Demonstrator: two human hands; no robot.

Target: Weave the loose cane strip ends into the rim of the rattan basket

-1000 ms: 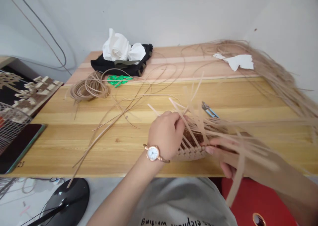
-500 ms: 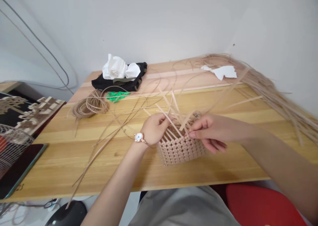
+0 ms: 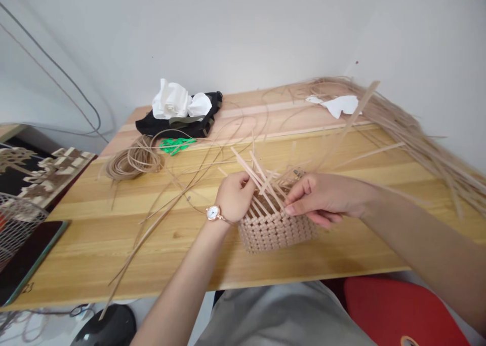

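A small woven basket (image 3: 279, 233) of tan strips stands on the wooden table, with loose strip ends (image 3: 261, 176) poking up from its rim. My left hand (image 3: 236, 196), a watch on its wrist, is closed around the basket's left rim; its thumb lies near the upright strips and its other fingertips are hidden. At the right end of the rim, the thumb and fingers of my right hand (image 3: 313, 199) pinch a strip against the weave. A long pale strip (image 3: 359, 113) rises behind that hand; whether it is the pinched one I cannot tell.
A coil of thin cane (image 3: 132, 158) and a green bundle (image 3: 176, 145) lie back left, near a black bag (image 3: 176, 128) with white tissue (image 3: 172, 100) on it. Many long strips (image 3: 410, 133) cover the right side. A phone (image 3: 32, 260) rests at the left edge beside a wire basket (image 3: 18, 214).
My right hand has shifted slightly left along the rim. Upright strips now lean left in a different arrangement, and a long strip behind the hand stands higher. My left hand keeps its hold.
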